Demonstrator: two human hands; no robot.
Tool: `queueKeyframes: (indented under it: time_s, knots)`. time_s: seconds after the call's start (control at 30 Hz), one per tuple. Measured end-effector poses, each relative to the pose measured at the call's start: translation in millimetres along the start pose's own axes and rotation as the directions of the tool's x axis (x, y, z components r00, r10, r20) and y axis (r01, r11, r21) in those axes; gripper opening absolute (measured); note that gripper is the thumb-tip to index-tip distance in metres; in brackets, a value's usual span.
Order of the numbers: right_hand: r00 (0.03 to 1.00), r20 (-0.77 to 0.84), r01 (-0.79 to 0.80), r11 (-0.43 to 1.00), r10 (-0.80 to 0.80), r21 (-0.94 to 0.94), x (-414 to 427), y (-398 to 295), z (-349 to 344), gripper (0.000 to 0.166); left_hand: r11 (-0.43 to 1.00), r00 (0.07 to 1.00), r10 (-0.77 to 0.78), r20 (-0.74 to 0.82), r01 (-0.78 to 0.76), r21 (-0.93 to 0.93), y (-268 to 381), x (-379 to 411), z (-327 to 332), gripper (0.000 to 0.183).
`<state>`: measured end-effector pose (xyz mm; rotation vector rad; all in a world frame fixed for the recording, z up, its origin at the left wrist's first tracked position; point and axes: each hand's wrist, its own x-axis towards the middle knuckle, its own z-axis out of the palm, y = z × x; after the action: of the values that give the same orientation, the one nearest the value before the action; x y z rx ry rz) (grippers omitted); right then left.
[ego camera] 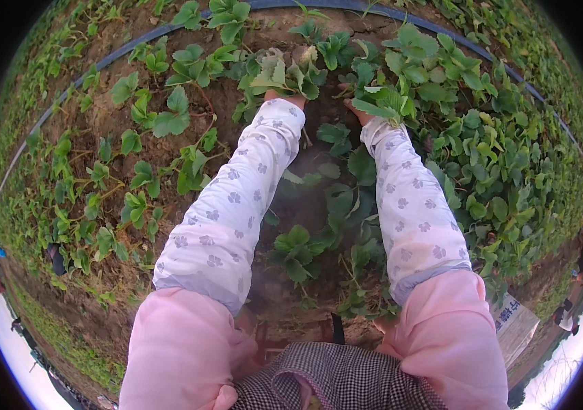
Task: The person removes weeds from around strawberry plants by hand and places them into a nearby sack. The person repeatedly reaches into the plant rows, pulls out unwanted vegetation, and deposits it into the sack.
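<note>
My left hand [291, 99] is at the far end of the bare strip of soil, holding a bunch of strawberry plants [276, 74]. Some of their leaves are turned over, showing pale undersides, and they hide most of the fingers. To its right, my right hand [361, 112] reaches in low among rooted strawberry plants [389, 100]. Leaves cover part of this hand; a few fingertips show near the soil, and whether they grip a stem cannot be seen. White sleeve covers with a grey print reach to both wrists.
A dark hose [132, 45] curves across the bed beyond my hands. Dense strawberry foliage [496, 169] grows on the right, sparser runners [137, 179] on the left. A pale sack with writing [517, 328] lies at lower right. Other people [565, 315] are far off at the right edge.
</note>
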<state>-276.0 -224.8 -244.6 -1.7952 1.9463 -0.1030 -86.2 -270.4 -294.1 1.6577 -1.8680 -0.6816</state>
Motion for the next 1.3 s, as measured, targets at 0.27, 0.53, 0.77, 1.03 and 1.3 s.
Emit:
queueKeyframes:
  time_s: [0.27,0.53,0.77,1.03,1.3]
  knots:
    - [0.997,0.018,-0.068,0.981,0.072,-0.179,5.8,13.5,-15.2,0.023,0.990,0.961,-0.083,0.265,0.048,0.136,90.4,-6.1,29.6,0.027]
    - [0.997,0.034,-0.059,0.982,0.066,-0.178,5.8,6.5,-15.7,0.021,0.705,0.987,-0.103,0.126,0.162,-0.690,41.4,-1.1,56.3,0.027]
    - [0.994,0.039,-0.097,0.978,0.106,-0.187,-2.6,25.9,-16.8,0.019,0.232,0.889,-0.268,0.370,0.433,-0.871,69.3,-7.1,64.6,0.029]
    - [0.991,0.043,-0.129,0.841,0.125,0.525,-63.7,8.2,-21.2,0.015,0.990,0.970,0.139,0.197,-0.142,-0.001,65.4,-8.2,30.2,0.029]
    - [0.968,-0.239,0.224,0.703,-0.078,0.675,-161.8,-62.2,-35.2,0.045,0.183,0.617,-0.197,0.762,0.787,-0.590,96.8,-139.0,-89.8,0.020]
